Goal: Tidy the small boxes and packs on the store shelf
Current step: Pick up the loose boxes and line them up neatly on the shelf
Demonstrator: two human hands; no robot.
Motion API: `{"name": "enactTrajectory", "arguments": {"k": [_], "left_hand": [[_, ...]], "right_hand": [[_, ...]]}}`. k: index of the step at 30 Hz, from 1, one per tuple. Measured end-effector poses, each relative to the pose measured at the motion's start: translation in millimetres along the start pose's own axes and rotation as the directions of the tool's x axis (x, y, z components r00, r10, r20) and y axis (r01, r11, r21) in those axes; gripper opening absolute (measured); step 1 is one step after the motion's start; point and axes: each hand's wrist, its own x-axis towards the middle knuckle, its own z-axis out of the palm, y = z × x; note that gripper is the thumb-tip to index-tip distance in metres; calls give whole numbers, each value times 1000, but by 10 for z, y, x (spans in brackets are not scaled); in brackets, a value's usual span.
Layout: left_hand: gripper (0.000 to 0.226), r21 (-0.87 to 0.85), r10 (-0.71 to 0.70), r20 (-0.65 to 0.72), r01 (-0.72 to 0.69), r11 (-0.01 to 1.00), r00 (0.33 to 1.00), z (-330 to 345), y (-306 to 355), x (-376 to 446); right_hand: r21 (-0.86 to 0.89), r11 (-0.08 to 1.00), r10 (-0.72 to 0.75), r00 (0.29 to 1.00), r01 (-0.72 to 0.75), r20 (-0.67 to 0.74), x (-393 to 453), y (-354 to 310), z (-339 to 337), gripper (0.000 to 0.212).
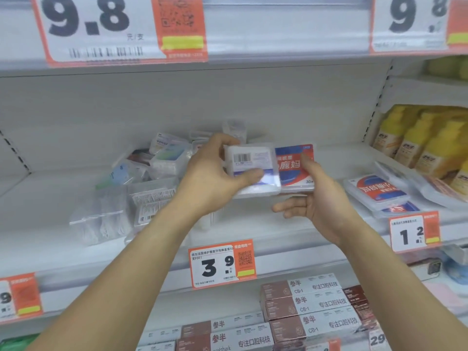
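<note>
Both forearms come up from the bottom edge toward the middle shelf (63,198). Left hand (215,173) grips a clear plastic box (250,168) showing its barcode side: thumb pressed across the front lower face, the other fingers wrapped over the top edge. Right hand (316,198) holds a second clear box (295,168) with a red-and-blue label facing the camera, thumb on the front, index finger underneath pointing left, remaining fingers curled below; can't tell how firmly they bear on the base. The two boxes touch edge to edge, held just above the shelf surface at centre. Left of the hands, a loose heap of small clear packs (141,173) sits on the shelf, tilted at mixed angles, with flat zip bags (101,211) lying in front of it. Right of the hands, a short stack of matching red-label boxes (377,192) lies flat, label upside down to the camera, with more clear cases beside it. Yellow bottles (417,145) stand upright at the far right. Price tag 3.9 (222,264) is clipped to the shelf lip below the hands, tag 1.2 (415,231) further right. Brown-and-white cartons (304,305) fill the shelf below.
</note>
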Motion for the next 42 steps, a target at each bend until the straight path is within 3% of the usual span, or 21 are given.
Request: {"name": "enactTrajectory", "arguments": {"k": [4, 8, 10, 12, 14, 16, 18, 21, 24, 27, 30, 33, 36, 42], "left_hand": [[18, -251, -182, -104, 151, 956, 978, 87, -24, 68], [35, -318, -274, -141, 219, 922, 951, 257, -9, 163], [36, -433, -332, -71, 270, 860, 941, 376, 54, 207], [20, -537, -344, 21, 301, 788, 939, 518, 161, 226], [14, -522, -269, -50, 204, 828, 962, 705, 259, 225], [22, -370, -93, -183, 19, 929, 979, 927, 329, 214], [31, -276, 84, -241, -151, 949, 967, 1177, 393, 197], [33, -230, 201, -260, -263, 937, 944, 1573, 514, 197], [35, -195, 258, -127, -279, 940, 958, 1962, 634, 176], [31, -105, 347, 81, -338, 935, 934, 2190, 669, 113], [33, -65, 407, 168, -402, 913, 898, 2149, 669, 102], [32, -7, 447, 174, -453, 892, 878, 1954, 655, 88], [33, 155, 404, 210, -438, 886, 891, 1623, 563, 77], [51, 486, 264, 92, -275, 829, 960, 602, 65, 67]], "right_hand": [[-69, 991, -130, 951, 115, -280, 5, -23, -128, 20], [-218, 957, -261, 892, 190, -368, -7, -31, -298, 26], [-173, 959, -276, 868, 222, -412, -24, -51, -397, 27], [-114, 953, -298, 817, 279, -494, -47, -90, -525, 32], [-151, 926, -368, 729, 347, -577, -75, -118, -691, 35], [-311, 869, -492, 608, 385, -623, -99, -131, -894, 41], [-507, 772, -636, 481, 384, -604, -133, -158, -1097, 42], [-633, 684, -728, 402, 362, -556, -144, -199, -1333, 35], [-719, 640, -748, 433, 271, -503, -103, -151, -1539, 35], [-790, 596, -718, 535, 141, -446, -49, -63, -1699, 27], [-781, 616, -659, 608, 100, -443, -34, -34, -1710, 22], [-767, 627, -656, 623, 137, -426, -36, -57, -1581, 18], [-766, 606, -684, 632, 215, -364, -29, -97, -1289, 18], [-777, 486, -659, 752, 399, -27, 52, 20, -430, 17]]}}
